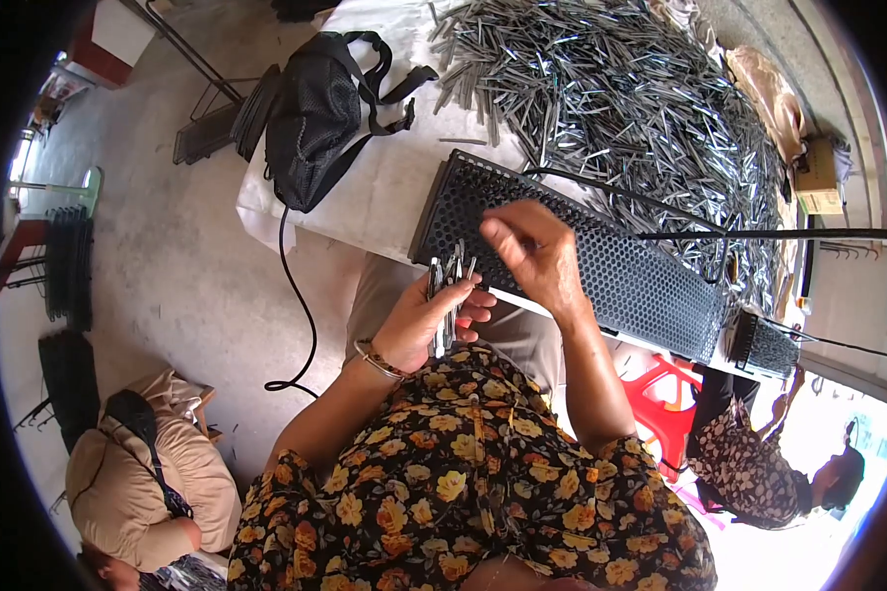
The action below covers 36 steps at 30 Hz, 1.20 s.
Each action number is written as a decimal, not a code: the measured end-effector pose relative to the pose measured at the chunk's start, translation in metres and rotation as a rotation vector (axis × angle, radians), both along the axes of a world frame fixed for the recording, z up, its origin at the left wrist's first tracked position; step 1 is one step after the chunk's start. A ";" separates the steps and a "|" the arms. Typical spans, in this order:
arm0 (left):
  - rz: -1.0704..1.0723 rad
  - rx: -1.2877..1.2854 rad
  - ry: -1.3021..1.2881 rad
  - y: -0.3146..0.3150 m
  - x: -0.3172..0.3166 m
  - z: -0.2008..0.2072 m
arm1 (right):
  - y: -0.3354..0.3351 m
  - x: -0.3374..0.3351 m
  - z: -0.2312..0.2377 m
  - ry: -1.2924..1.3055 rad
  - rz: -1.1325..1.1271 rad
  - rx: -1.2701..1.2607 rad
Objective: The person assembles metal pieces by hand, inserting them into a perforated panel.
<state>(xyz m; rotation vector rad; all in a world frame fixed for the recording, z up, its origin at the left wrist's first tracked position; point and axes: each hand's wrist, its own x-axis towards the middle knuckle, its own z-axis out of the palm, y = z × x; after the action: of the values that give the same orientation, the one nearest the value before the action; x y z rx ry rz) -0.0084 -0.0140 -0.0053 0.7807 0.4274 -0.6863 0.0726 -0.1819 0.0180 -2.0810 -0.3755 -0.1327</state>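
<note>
My left hand (414, 323), a bracelet at its wrist, is closed around a small bunch of thin, shiny metal strips (439, 333) that stick out above and below the fingers. Over the near left part of a long black perforated rack (626, 281) is my right hand (542, 258), its fingers curled and pressed together. Whether it grips a strip cannot be made out. Several strips stand upright in the rack's holes close to my hands, and dark pieces line its far left rows. The rack lies along the table's near edge.
A big heap of loose dark metal strips (641, 108) covers the far part of the white-covered table (375, 212). A black mesh bag (315, 123) with straps sits at left. Cables cross the rack and hang down. Two other people sit nearby, by a red plastic chair (665, 394) and at lower left.
</note>
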 end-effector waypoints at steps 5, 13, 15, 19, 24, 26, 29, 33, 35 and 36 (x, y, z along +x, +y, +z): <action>0.007 0.000 -0.109 -0.002 0.000 0.002 | -0.005 -0.013 0.004 0.430 0.253 0.105; -0.092 0.098 -0.190 -0.001 -0.001 0.004 | -0.012 -0.002 0.007 0.744 0.206 0.228; -0.157 0.128 -0.267 0.001 0.001 0.006 | -0.014 -0.002 0.009 0.775 0.215 0.226; -0.224 0.114 -0.308 0.002 0.003 0.006 | -0.018 -0.003 0.008 0.875 0.231 0.392; -0.211 0.041 -0.292 -0.001 0.005 0.011 | -0.027 -0.002 0.002 0.931 0.192 0.522; -0.195 0.050 -0.262 -0.003 0.004 0.008 | -0.025 -0.001 0.004 0.750 0.131 0.534; -0.139 0.048 -0.198 -0.006 0.001 -0.002 | -0.023 0.001 0.002 0.708 0.140 0.430; -0.080 0.029 -0.147 -0.009 0.000 -0.005 | -0.018 0.006 0.009 0.548 -0.105 0.452; -0.121 0.049 -0.106 -0.007 -0.001 -0.004 | -0.018 0.011 0.002 0.351 -0.176 0.357; -0.163 0.069 -0.064 -0.006 -0.001 -0.004 | -0.018 0.014 -0.004 0.154 -0.246 0.259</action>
<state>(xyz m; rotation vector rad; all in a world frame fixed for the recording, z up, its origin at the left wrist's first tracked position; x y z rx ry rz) -0.0098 -0.0205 -0.0089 0.9070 0.3326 -0.7991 0.0866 -0.1999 0.0137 -1.8588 -0.0059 -0.1575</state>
